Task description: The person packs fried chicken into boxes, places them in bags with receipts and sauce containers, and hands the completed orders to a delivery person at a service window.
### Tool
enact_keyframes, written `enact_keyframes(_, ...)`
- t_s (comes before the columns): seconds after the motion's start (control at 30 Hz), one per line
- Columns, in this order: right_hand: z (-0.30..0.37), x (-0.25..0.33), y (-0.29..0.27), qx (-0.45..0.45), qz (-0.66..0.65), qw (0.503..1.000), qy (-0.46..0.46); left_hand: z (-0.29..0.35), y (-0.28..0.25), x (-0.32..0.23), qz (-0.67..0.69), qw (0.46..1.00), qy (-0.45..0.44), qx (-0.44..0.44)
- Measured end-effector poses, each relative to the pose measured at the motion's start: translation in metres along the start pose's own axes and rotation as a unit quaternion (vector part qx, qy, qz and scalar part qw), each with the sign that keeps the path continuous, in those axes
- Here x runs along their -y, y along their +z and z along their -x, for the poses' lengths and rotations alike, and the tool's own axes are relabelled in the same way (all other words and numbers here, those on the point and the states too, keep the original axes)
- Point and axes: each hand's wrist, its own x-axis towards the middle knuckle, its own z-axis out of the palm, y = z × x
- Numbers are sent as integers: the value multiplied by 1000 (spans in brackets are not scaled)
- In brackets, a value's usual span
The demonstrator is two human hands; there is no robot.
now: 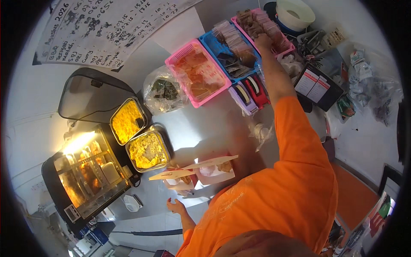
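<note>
Sachets sit in the right-hand pink basket. Right hand is at them; grip hidden, can't tell. Looks like the picking step; calls for a clean pinch. Left hand empty, fingers loosely spread, near open boxes.

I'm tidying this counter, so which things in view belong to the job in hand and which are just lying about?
Likely in use: sachets at the right hand; two open cartons near the left hand.
Apparently lying about: purple tape dispenser; red tape dispenser.
</note>
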Motion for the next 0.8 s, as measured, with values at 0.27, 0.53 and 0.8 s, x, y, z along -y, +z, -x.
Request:
enact_keyframes(0.27,44,18,-105,-204,-90,958,-182,-11,12,45,28,997,58,-36)
enact_keyframes(0.53,384,115,-319,702,-359,569,-234,12,30,59,107,994,-1,12)
enact_keyframes(0.8,607,115,-275,380,-187,870,-253,2,20,66,242,967,69,35)
